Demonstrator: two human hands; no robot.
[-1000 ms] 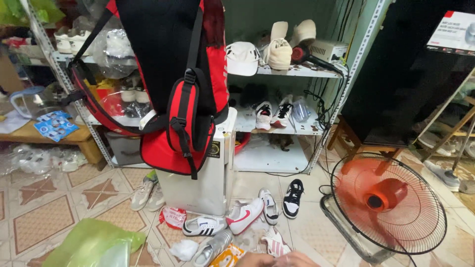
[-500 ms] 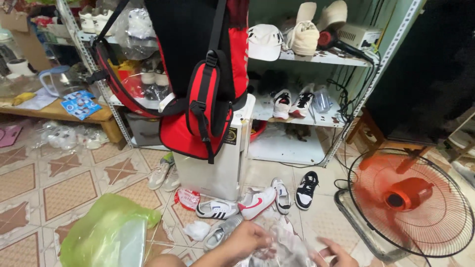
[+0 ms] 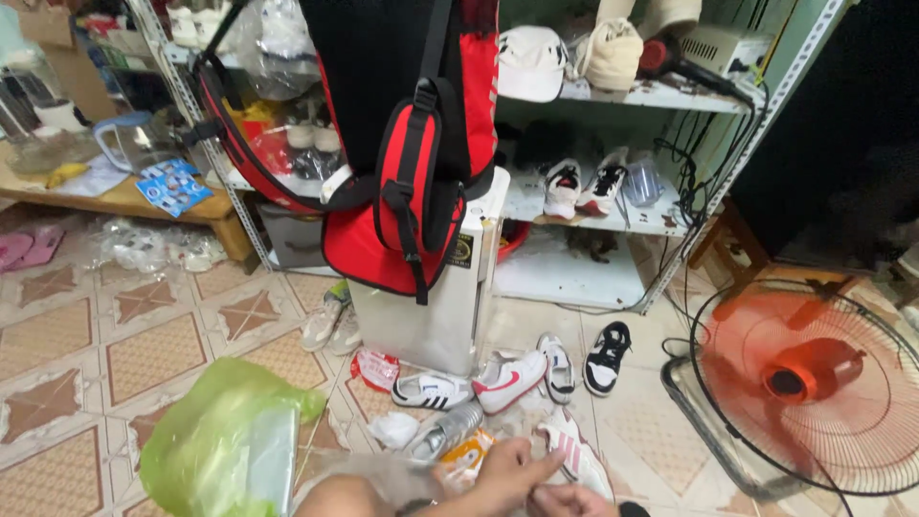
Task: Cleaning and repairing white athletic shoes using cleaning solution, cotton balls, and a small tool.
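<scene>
Looking down, I see my left hand and right hand, fingers curled, pinching crinkly clear plastic wrap around a white-and-pink sneaker just ahead, toe pointing away, both hands equally near.

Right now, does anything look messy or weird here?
Yes. Shoes lie scattered on the floor instead of the shelf, mixed with a bottle and wrappers. The hands meet low among them.

both hands meet at six o'clock over a pink-striped sneaker; orange fan at four o'clock.
</scene>
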